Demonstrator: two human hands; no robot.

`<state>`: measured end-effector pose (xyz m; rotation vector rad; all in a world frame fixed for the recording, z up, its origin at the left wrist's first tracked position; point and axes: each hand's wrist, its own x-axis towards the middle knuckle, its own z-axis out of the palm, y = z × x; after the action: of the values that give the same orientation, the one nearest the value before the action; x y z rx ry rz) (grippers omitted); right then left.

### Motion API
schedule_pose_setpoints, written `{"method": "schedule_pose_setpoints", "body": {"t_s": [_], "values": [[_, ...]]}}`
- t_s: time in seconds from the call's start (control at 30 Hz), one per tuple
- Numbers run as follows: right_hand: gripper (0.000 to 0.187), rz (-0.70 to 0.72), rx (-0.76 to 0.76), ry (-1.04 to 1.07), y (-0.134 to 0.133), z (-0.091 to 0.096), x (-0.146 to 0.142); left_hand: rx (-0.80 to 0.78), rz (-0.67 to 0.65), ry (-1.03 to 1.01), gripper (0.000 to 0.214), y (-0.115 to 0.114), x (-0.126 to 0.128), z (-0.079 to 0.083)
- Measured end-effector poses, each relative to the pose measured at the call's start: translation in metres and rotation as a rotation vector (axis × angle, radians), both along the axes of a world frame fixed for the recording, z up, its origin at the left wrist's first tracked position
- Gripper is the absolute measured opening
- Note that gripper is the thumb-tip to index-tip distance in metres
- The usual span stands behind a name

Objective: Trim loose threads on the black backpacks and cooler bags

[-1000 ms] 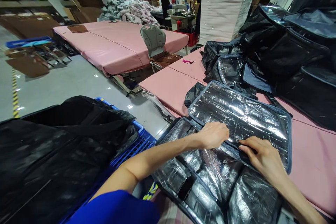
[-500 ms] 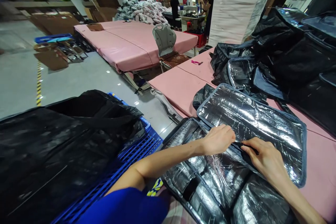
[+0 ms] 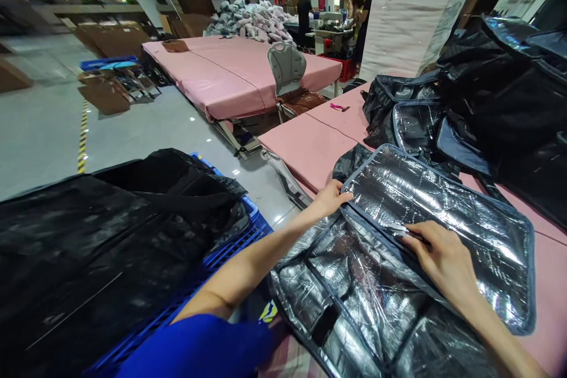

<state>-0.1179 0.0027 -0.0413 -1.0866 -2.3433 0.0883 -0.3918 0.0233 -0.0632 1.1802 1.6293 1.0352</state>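
An insulated bag (image 3: 354, 283) lies open in front of me, its silver foil lining showing. Its foil-lined lid (image 3: 443, 218), edged in grey-blue binding, is folded back on the pink table. My left hand (image 3: 330, 198) is closed on the lid's edge at the near left corner, thumb on the foil side. Between the thumb and fingers of my right hand (image 3: 443, 251) are small thread snips (image 3: 398, 229), their pale metal tips pointing left over the seam between lid and bag. My palm hides most of the tool.
Black bags (image 3: 500, 88) are piled on the right of the pink table (image 3: 310, 136). A blue plastic crate (image 3: 230, 245) at my left holds another black bag (image 3: 110, 236). A grey chair (image 3: 287, 68) stands between the tables. People work farther back.
My left hand has moved left from the middle of the seam to the lid's corner. My right hand stays near the seam, and the metal tips of the snips now show.
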Motion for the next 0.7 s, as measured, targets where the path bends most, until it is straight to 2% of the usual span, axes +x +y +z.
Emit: {"method": "schedule_pose_setpoints", "body": {"t_s": [0.1, 0.2, 0.53, 0.7], "values": [[0.025, 0.041, 0.01, 0.004, 0.011, 0.001, -0.015, 0.0, 0.055, -0.399, 0.024, -0.002, 0.008, -0.01], [0.023, 0.099, -0.017, -0.012, 0.02, 0.001, -0.019, 0.018, 0.065, -0.583, 0.025, -0.005, 0.007, -0.012], [0.024, 0.203, -0.066, -0.084, 0.033, 0.004, -0.023, 0.037, 0.026, -0.678, 0.031, -0.008, 0.002, -0.01], [0.02, 0.202, -0.221, -0.064, 0.04, 0.005, -0.02, 0.028, 0.013, -0.69, 0.035, -0.007, 0.001, -0.011]]}}
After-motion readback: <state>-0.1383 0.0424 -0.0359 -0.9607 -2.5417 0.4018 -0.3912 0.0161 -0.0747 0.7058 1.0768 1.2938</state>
